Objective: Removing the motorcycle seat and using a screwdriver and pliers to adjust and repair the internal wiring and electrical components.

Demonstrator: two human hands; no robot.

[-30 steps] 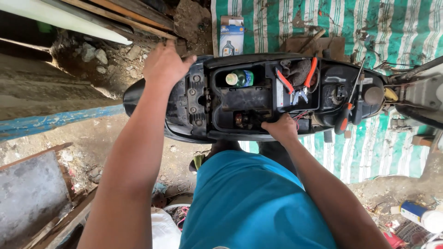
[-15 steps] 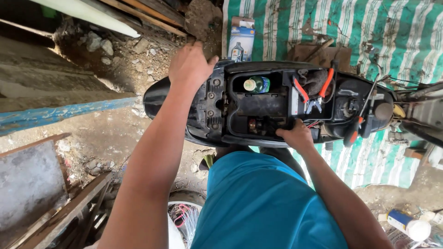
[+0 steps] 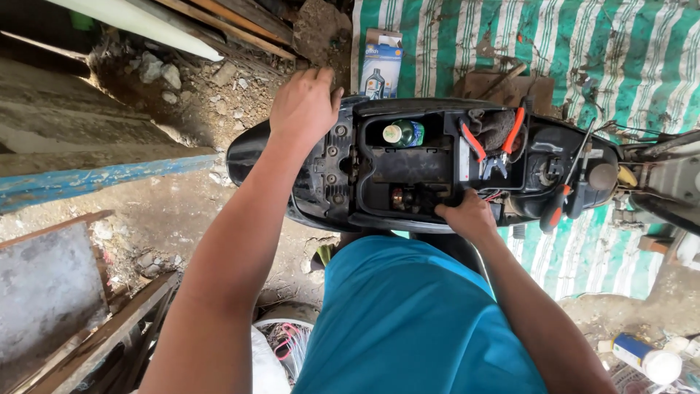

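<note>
I have a single view, from the camera on my head, facing steeply down over my blue shirt (image 3: 408, 321) and both forearms. It sits close above the opened scooter body (image 3: 408, 171), with striped tarp (image 3: 583, 51) beyond and dirt ground (image 3: 182, 211) leftward.

The person wears a plain bright-blue cloth garment (image 3: 415, 321) — smooth, with no print or pocket showing. Both forearms are bare — no sleeves, watch or bands — and the left hand (image 3: 305, 106) and right hand (image 3: 470, 217) are ungloved, without rings.
</note>
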